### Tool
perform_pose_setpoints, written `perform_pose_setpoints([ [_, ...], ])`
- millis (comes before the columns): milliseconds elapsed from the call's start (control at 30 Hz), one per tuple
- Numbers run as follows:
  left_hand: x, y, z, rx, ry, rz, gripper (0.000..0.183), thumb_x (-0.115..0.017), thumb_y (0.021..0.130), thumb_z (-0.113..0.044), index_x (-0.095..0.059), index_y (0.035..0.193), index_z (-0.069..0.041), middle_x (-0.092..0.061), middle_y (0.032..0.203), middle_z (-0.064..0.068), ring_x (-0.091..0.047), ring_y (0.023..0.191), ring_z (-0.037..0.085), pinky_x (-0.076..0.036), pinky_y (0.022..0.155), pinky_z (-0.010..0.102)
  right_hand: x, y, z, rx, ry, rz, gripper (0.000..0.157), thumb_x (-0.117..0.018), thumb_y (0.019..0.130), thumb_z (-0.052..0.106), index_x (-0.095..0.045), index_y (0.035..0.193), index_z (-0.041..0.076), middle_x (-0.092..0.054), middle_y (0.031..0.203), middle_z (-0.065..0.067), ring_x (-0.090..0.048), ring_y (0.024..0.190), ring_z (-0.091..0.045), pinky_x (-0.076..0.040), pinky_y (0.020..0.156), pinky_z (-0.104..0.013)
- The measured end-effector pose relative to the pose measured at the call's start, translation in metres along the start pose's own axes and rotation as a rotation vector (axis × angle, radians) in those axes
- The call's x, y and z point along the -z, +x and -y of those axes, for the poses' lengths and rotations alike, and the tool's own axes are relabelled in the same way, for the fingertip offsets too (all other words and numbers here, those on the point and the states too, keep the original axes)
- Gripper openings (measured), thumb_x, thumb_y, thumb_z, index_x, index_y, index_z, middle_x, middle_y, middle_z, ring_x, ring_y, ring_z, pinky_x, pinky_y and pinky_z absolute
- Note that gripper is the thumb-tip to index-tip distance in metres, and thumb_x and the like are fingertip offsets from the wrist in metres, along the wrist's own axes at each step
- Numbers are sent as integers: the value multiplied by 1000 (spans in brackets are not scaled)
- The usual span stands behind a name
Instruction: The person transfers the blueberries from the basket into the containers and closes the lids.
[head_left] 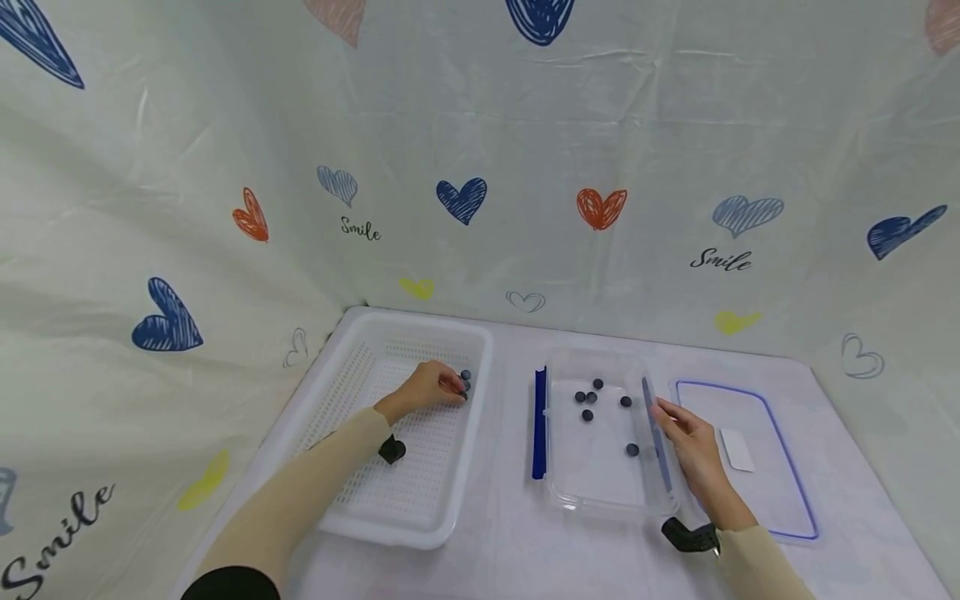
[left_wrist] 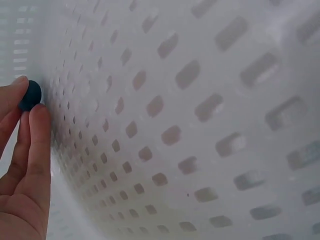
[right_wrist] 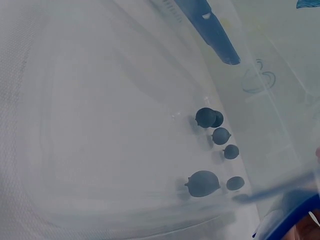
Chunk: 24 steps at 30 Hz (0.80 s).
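Observation:
My left hand (head_left: 426, 387) is inside the white perforated basket (head_left: 396, 537), close to its right wall. Thumb and fingertips pinch a small dark blue ball (left_wrist: 33, 95), seen beside the holed wall in the left wrist view. Two more dark balls (head_left: 466, 375) lie just past the fingertips. On the right, my right hand (head_left: 701, 454) grips the blue side latch (head_left: 657, 437) of a clear plastic box (head_left: 592, 504). Inside that box several dark balls (head_left: 587, 416) are scattered, most toward the back; the right wrist view shows them (right_wrist: 203, 183) along one side.
A clear lid with a blue rim (head_left: 787, 450) lies flat to the right of the box, bearing a white rectangle (head_left: 737, 450). The box's other blue latch (head_left: 539, 425) hangs out on its left side. A heart-printed curtain (head_left: 525, 167) stands behind the table.

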<state>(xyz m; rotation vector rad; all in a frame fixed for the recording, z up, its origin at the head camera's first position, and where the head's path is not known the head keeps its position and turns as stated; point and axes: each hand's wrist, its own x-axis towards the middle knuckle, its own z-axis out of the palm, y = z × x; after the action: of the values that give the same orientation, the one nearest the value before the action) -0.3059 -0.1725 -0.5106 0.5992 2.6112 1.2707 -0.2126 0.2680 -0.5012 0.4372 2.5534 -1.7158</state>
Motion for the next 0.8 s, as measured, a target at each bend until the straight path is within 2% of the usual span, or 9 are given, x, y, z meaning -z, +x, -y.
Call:
perform_pose_setpoints([
  [100,1,0,0,0,8,11,14,-84,80,-5,-75,90,-2,-73,85,3,-68,76,12,-57,71,24,0,0,-1,2,-5,-3,67,-55,100,48,-45,149,4,-46,148,-18,-49,109,-10,-39,85,-9],
  [167,3,0,-1,-1,6,15,13,-83,80,-5,-76,91,-2,-73,86,4,-69,76,13,-57,71,25,0,1,-1,-1,-3,-4,67,-56,100,49,-45,149,5,-47,147,-18,-49,109,-10,-40,84,-9],
  [367,9,-3,-5,30,-9,18,14,-83,80,-2,-76,92,-1,-73,89,5,-70,80,15,-58,74,28,0,0,-1,-9,-17,3,69,-55,99,50,-45,149,5,-46,148,-18,-48,114,-18,-41,92,-20],
  [500,13,-4,-5,41,5,13,15,-83,81,-4,-76,93,-1,-73,90,4,-70,82,16,-57,76,28,0,0,-1,-6,-14,-2,68,-56,100,50,-45,149,5,-46,148,-18,-48,111,-14,-41,88,-15],
  [633,17,-5,-7,17,11,9,16,-83,81,-5,-75,94,1,-74,90,7,-71,84,19,-58,77,29,0,-1,0,0,-7,-7,67,-56,100,48,-46,148,4,-47,147,-18,-49,105,-7,-40,82,-9],
  [800,21,-6,-8,-7,23,-2,17,-82,82,-7,-76,95,2,-75,91,8,-71,84,20,-57,78,30,1,-1,0,0,-11,3,68,-56,100,50,-45,149,4,-46,148,-18,-49,107,-8,-41,88,-13],
])
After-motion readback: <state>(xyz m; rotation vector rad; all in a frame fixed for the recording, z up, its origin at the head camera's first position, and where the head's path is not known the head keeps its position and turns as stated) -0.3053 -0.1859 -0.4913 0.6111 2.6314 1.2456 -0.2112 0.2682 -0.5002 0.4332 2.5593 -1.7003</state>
